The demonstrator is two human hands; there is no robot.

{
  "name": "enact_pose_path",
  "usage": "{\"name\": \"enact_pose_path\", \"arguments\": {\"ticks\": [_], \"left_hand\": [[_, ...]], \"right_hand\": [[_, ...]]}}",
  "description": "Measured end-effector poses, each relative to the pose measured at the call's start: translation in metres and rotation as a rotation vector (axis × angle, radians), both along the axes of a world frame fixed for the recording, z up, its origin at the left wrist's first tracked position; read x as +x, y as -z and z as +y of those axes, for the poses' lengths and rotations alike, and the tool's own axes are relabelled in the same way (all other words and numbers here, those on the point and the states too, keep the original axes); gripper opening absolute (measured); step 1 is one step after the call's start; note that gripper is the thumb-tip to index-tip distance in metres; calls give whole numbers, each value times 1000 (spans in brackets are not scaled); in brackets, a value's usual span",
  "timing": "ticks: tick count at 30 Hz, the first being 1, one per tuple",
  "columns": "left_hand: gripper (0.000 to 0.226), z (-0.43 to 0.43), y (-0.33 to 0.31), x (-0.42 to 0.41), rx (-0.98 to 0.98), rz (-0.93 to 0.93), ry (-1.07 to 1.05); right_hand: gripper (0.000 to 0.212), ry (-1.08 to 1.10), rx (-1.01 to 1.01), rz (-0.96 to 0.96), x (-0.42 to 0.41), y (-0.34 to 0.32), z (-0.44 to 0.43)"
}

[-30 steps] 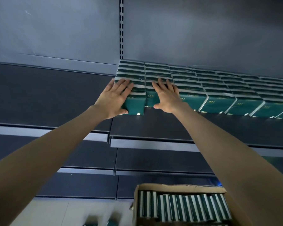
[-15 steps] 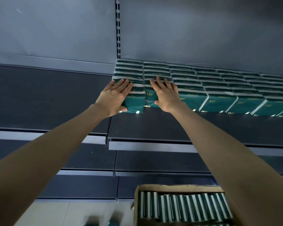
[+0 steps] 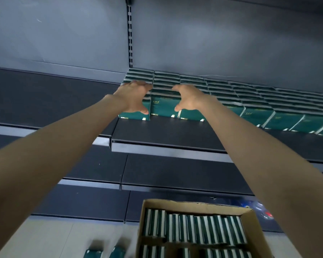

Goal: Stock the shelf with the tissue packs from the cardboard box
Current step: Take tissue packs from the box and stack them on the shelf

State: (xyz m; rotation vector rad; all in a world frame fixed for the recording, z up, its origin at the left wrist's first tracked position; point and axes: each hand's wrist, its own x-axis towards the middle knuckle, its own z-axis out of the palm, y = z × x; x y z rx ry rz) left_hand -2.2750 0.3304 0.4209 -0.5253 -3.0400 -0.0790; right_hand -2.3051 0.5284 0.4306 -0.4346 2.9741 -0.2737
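Dark green plastic-wrapped tissue packs (image 3: 164,107): ranked in rows across dark grey metal shelf (image 3: 166,133), reaching back to the wall panel.
Left hand (image 3: 132,97), right hand (image 3: 189,98): each grip curled on front packs at the left end, fingers over the top, thumb on the face.
Brown cardboard box (image 3: 194,203) below: largely full.
Progress, as judged: part-way, much stock left to shelve.

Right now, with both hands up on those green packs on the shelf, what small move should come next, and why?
Probably release and draw both hands back. The left hand and right hand curl over the front tissue packs, which already sit on the shelf in line with their neighbours, while the cardboard box below holds many more.
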Motion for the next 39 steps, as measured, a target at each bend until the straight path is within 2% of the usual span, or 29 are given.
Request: {"name": "enact_pose_path", "arguments": {"ticks": [4, 7, 12, 19, 28, 32, 35, 39], "left_hand": [[85, 34, -11, 36, 67, -91, -15], [89, 60, -1, 67, 98, -245, -22], [92, 98, 48, 117, 45, -403, -48], [92, 126, 140, 166, -15, -602, -57], [76, 138, 281, 215, -18, -809, -16], [64, 139, 346, 243, 86, -850, -99], [72, 138, 391, 265, 204, -899, -221], [77, 138, 438, 283, 240, -966, -330]], "right_hand": [[74, -6, 2, -40, 40, -14, 32], [69, -1, -7, -101, 78, -7, 57], [64, -22, -12, -227, 138, 34, 100], [64, 25, 2, -430, 188, 135, 134], [66, 95, -22, -736, 237, 285, 146], [65, 199, -82, -840, 260, 344, 145], [65, 302, -136, -871, 278, 382, 140], [69, 478, -224, -856, 297, 429, 131]]}}
